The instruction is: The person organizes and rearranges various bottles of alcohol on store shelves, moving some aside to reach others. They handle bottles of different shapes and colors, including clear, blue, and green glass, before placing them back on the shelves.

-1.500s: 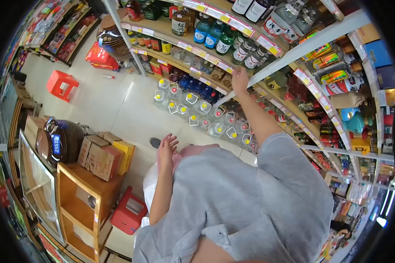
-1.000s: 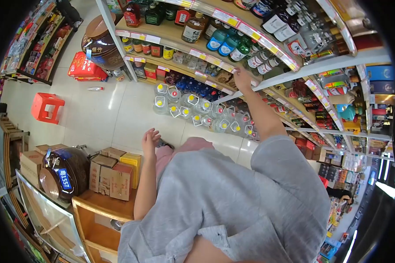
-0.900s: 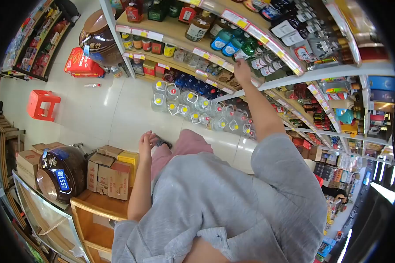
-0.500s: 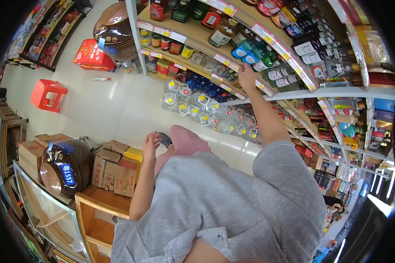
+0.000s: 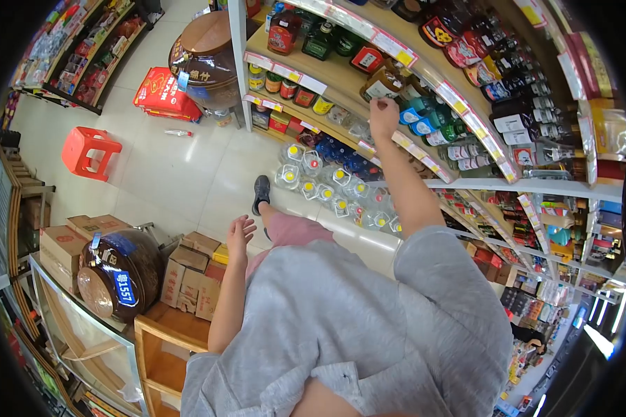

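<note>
Grey shirt cloth [image 5: 355, 326] fills the near view, the person's own torso seen from above. Left hand [image 5: 241, 230] hangs out beside the body, fingers loosely spread, holding nothing, touching nothing. Just below and to the left of that hand: a cluster of cardboard boxes [image 5: 191, 278] on a wooden counter [image 5: 167, 333], and beyond them a dark brown ceramic jar [image 5: 118, 274] with a blue label. Pink shorts [image 5: 292, 228] show just right of the left hand; a dark shoe [image 5: 261, 193] is planted on the pale tiled floor [image 5: 181, 174] above it.

Right arm runs up and away from the shoulder. Right hand [image 5: 383, 117] is raised at the front of a wooden shelf [image 5: 341, 83], fingers curled together toward a brown bottle with a pale label [image 5: 381, 83] standing just above it; contact or grip cannot be told at this size. Right of the hand, on the same shelf: green and blue bottles [image 5: 424, 118]. Below the hand, on the floor under the shelving, a group of clear jugs with yellow caps [image 5: 327, 184].

Farther from both hands: a large brown urn [image 5: 205, 59] at the shelf end, a red packaged stack [image 5: 163, 97] beside it, a red plastic stool [image 5: 90, 149] out on the floor, well apart.
</note>
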`<state>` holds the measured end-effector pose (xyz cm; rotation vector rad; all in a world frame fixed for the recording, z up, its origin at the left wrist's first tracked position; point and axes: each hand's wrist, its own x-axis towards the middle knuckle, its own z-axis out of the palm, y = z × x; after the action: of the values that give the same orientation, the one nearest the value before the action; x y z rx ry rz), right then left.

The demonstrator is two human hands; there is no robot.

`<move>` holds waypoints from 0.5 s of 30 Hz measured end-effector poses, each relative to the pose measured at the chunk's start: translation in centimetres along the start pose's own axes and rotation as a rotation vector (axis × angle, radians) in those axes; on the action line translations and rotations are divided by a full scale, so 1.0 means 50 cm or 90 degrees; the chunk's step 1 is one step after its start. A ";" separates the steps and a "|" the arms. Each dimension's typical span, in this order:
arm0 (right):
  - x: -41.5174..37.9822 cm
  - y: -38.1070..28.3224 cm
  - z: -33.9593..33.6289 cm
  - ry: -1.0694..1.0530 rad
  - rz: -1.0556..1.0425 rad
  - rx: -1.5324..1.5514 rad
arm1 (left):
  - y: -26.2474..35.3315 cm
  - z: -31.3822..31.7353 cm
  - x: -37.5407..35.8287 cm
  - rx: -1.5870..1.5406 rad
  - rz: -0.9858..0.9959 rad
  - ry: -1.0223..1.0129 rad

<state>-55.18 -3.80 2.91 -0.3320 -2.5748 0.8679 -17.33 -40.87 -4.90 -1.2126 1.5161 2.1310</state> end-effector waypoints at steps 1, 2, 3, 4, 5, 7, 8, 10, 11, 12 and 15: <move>-0.014 -0.025 0.001 0.064 0.022 0.006 | 0.021 0.002 0.013 0.002 0.010 -0.005; -0.022 -0.045 0.007 0.126 0.047 0.010 | 0.043 0.004 0.027 0.006 0.018 -0.009; -0.016 -0.056 0.021 0.149 0.094 0.135 | 0.066 0.007 0.039 0.011 0.024 -0.012; -0.011 -0.073 0.038 0.193 0.106 0.124 | 0.096 0.011 0.048 0.027 0.028 -0.019; -0.004 -0.091 0.057 0.237 0.119 0.111 | 0.128 0.015 0.062 0.044 0.031 -0.027; 0.020 -0.109 0.082 0.287 0.168 0.097 | 0.205 0.031 0.081 0.076 0.040 -0.051; 0.033 -0.115 0.095 0.290 0.204 0.097 | 0.240 0.038 0.095 0.099 0.054 -0.063; 0.038 -0.111 0.115 0.295 0.233 0.129 | 0.304 0.046 0.123 0.141 0.084 -0.084; 0.041 -0.102 0.116 0.300 0.226 0.161 | 0.333 0.048 0.129 0.153 0.091 -0.085; 0.046 -0.106 0.115 0.310 0.218 0.195 | 0.367 0.057 0.136 0.164 0.102 -0.090; 0.047 -0.105 0.106 0.302 0.234 0.154 | 0.426 0.091 0.167 0.165 0.119 -0.097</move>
<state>-60.12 -9.86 3.03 -0.8439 -1.9784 1.0617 -37.99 -47.98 3.35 -0.8323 1.8279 2.0033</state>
